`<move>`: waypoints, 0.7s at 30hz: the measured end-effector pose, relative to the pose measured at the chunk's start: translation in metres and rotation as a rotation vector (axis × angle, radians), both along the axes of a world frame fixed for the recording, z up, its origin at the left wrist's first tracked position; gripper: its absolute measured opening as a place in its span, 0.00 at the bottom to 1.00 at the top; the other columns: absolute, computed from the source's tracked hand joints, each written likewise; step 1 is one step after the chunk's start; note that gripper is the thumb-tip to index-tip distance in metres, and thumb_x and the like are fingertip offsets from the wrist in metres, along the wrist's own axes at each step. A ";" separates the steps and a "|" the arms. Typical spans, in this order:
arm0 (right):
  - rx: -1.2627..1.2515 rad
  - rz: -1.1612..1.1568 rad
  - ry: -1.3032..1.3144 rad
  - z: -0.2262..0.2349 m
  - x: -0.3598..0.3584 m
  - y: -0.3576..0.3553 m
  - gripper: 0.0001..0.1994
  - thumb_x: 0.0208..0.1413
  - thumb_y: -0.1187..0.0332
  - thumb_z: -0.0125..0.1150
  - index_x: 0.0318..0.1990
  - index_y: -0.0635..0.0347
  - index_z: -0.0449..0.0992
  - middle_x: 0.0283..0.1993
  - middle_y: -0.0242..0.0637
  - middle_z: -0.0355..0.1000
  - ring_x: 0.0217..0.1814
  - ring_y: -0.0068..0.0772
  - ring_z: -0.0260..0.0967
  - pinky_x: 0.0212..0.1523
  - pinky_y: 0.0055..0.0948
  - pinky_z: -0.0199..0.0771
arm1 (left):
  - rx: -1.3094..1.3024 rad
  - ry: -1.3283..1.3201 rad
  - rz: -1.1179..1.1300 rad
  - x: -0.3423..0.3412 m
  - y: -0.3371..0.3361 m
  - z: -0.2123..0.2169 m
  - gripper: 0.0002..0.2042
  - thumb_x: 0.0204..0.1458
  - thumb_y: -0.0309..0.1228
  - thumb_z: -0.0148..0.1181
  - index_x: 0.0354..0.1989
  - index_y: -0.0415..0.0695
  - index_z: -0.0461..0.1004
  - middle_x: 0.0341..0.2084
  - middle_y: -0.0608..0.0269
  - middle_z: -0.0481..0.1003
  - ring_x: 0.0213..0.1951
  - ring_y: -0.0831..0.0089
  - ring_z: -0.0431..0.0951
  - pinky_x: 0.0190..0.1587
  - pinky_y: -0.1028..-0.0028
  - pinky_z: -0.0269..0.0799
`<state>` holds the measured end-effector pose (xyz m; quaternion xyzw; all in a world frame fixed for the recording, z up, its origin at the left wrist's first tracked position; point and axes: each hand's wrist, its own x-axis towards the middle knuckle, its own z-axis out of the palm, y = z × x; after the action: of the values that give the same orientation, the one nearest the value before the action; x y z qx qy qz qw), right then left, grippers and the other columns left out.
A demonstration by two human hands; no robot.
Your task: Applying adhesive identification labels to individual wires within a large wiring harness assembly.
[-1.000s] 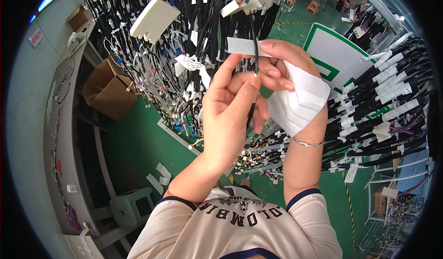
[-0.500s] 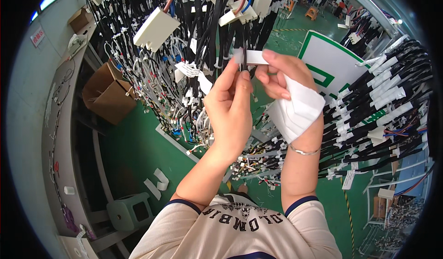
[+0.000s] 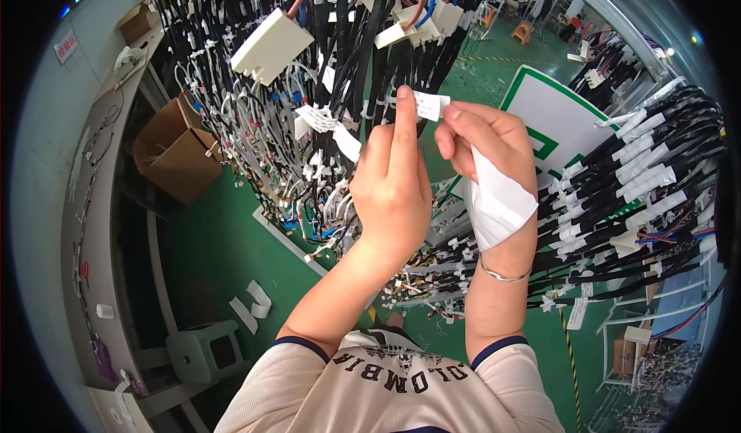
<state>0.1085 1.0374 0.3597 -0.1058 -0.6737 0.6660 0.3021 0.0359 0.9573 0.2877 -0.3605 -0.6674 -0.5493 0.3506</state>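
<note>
While the left hand (image 3: 390, 194) presses its raised fingers against a hanging black cable bundle (image 3: 370, 55), the right hand (image 3: 482, 143) pinches a small white paper label (image 3: 429, 106) wrapped on that bundle, a white backing sheet (image 3: 498, 201) tucked in its palm.

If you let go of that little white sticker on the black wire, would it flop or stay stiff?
The small white label would probably flop, since it looks paper-thin between the left hand and right hand. It seems very light. The black cable hangs limp, so it likely sways when pushed.
</note>
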 end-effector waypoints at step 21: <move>0.265 -0.242 0.081 0.000 -0.005 -0.009 0.07 0.56 0.72 0.65 0.32 0.70 0.81 0.20 0.26 0.70 0.21 0.11 0.62 0.22 0.16 0.56 | 0.027 0.130 0.065 -0.003 0.002 -0.001 0.29 0.43 0.17 0.58 0.59 0.44 0.73 0.26 0.63 0.68 0.23 0.67 0.71 0.25 0.69 0.71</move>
<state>0.1038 1.0282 0.3596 -0.1186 -0.7252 0.5342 0.4179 0.0332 0.9597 0.2864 -0.3685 -0.6471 -0.5221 0.4158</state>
